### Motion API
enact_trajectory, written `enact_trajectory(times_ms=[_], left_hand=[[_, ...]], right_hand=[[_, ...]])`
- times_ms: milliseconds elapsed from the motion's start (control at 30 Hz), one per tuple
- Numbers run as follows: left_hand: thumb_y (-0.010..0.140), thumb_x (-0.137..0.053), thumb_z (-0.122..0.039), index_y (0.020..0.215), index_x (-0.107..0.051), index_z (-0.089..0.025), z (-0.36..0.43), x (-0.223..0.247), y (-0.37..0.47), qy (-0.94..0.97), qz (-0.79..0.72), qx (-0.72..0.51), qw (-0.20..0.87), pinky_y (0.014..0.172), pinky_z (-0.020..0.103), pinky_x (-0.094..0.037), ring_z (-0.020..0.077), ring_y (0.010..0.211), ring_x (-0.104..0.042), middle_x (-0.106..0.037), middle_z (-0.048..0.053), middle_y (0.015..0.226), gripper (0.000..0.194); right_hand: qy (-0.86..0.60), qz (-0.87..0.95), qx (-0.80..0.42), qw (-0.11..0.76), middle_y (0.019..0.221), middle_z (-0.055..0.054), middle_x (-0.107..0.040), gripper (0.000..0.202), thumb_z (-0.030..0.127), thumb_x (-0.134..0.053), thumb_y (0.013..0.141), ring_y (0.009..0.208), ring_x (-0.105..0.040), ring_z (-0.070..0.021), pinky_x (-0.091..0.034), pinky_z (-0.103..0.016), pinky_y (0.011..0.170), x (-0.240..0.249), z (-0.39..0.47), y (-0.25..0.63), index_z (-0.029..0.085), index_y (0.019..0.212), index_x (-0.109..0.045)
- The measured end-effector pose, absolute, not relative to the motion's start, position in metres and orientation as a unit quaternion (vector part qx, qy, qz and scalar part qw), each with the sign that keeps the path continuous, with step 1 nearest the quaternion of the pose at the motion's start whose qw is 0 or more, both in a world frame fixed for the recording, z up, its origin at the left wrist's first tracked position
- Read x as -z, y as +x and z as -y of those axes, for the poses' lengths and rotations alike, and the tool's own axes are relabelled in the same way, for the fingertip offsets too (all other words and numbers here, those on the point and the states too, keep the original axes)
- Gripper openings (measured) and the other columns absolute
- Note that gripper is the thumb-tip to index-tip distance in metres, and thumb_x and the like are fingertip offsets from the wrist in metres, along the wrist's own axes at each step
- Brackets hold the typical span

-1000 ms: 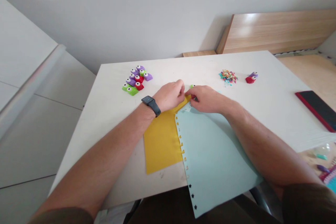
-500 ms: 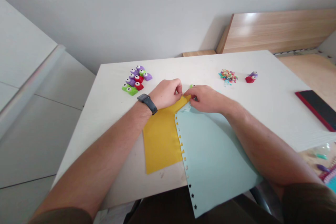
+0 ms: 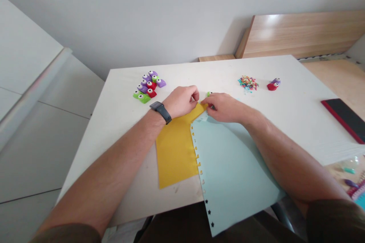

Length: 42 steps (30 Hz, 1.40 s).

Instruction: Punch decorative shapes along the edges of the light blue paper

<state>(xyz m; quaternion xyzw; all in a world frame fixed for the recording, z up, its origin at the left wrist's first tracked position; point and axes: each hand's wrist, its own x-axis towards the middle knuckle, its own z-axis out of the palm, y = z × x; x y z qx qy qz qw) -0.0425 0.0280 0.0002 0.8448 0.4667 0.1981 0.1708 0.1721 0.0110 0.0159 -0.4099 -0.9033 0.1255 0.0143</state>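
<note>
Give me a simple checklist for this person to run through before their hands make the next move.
1. Both hands near the yellow sheet's far part: ok; the left hand and right hand are there, beside the yellow sheet.
2. Firm grip on the paper: cannot tell; the fingers hide the contact.
3. Pale blue sheet fully on the table: not ok; its near end hangs past the edge.
4. Confetti pile clear of the hands: ok.
5. Space around the right hand: not ok; a green piece with an eye sits right behind it.
</note>
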Motion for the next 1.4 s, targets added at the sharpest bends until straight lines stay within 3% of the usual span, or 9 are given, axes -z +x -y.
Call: enact_trajectory(times_ms=[500,667,867,1033,1400], left_hand=[[0.082,-0.064,-0.020,0.090,-0.070,-0.021,-0.0282,0.0024,-0.0421,0.847,-0.465,-0.189,0.177,0.068,0.028,-0.045,0.0177,0.075,-0.069,-0.075,0.001,0.082,0.010],[0.081,-0.065,-0.020,0.089,-0.070,-0.021,-0.0286,0.0032,-0.0421,0.842,-0.468,-0.196,0.182,0.068,0.028,-0.045,0.0175,0.075,-0.069,-0.075,0.000,0.082,0.009],[0.082,-0.066,-0.021,0.088,-0.070,-0.021,-0.0283,0.0032,-0.0405,0.831,-0.483,-0.199,0.193,0.069,0.028,-0.046,0.0177,0.075,-0.069,-0.076,0.001,0.082,0.007],[0.082,-0.067,-0.020,0.086,-0.070,-0.021,-0.0274,0.0034,-0.0390,0.824,-0.490,-0.204,0.197,0.070,0.028,-0.047,0.0174,0.076,-0.069,-0.076,0.001,0.082,0.005],[0.082,-0.067,-0.019,0.087,-0.070,-0.021,-0.0311,0.0062,-0.0435,0.823,-0.490,-0.207,0.201,0.070,0.028,-0.048,0.0174,0.078,-0.070,-0.077,0.001,0.085,0.006]], right_hand=[[-0.416,0.901,-0.122,0.016,0.109,-0.010,-0.075,0.040,0.019,-0.049,0.091,0.099,-0.067,-0.0235,-0.042,-0.031,0.084,-0.0166,-0.0099,0.1708,0.020,0.125,-0.071],[-0.432,0.893,-0.129,0.012,0.103,-0.010,-0.076,0.033,0.019,-0.050,0.090,0.093,-0.067,-0.0231,-0.042,-0.031,0.080,-0.0191,-0.0088,0.1701,0.019,0.112,-0.074],[-0.419,0.900,-0.117,0.004,0.109,-0.011,-0.074,0.040,0.021,-0.048,0.093,0.100,-0.066,-0.0244,-0.043,-0.032,0.084,-0.0160,-0.0100,0.1695,0.020,0.126,-0.071],[-0.408,0.906,-0.111,0.006,0.102,-0.011,-0.072,0.038,0.022,-0.046,0.094,0.097,-0.066,-0.0238,-0.042,-0.032,0.083,-0.0140,-0.0109,0.1706,0.020,0.121,-0.073],[-0.432,0.892,-0.134,0.018,0.109,-0.010,-0.075,0.037,0.019,-0.050,0.090,0.097,-0.067,-0.0228,-0.043,-0.031,0.083,-0.0174,-0.0091,0.1698,0.018,0.120,-0.072]])
